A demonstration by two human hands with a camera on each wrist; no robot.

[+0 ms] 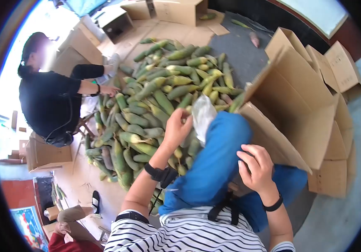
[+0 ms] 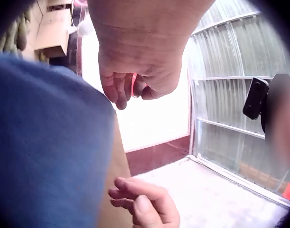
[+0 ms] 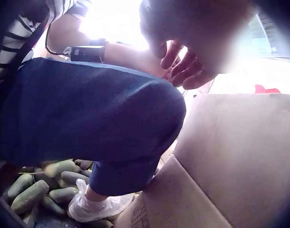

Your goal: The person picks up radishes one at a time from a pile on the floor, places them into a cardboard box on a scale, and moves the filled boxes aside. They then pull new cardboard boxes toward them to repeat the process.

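Observation:
My left hand (image 1: 178, 128) hovers beside my raised knee, over the near side of a heap of long green radishes (image 1: 149, 88). Its fingers are loosely bent, and I see nothing held in them; the left wrist view shows the same hand (image 2: 140, 61) from behind. To the right of the knee, my right hand (image 1: 257, 166) hangs in the air with relaxed, slightly curled fingers and nothing in its grasp. A large open cardboard box (image 1: 292, 109) stands just beyond it. Clear plastic (image 3: 95, 206) wraps my foot at the edge of the heap.
Another person in black (image 1: 50, 92) sits across the heap, one hand reaching to the radishes. More cartons (image 1: 342, 67) stand at the right, and others (image 1: 176, 12) line the back. A third person's leg (image 1: 75, 214) shows at lower left. Flattened cardboard (image 1: 128, 38) covers part of the floor.

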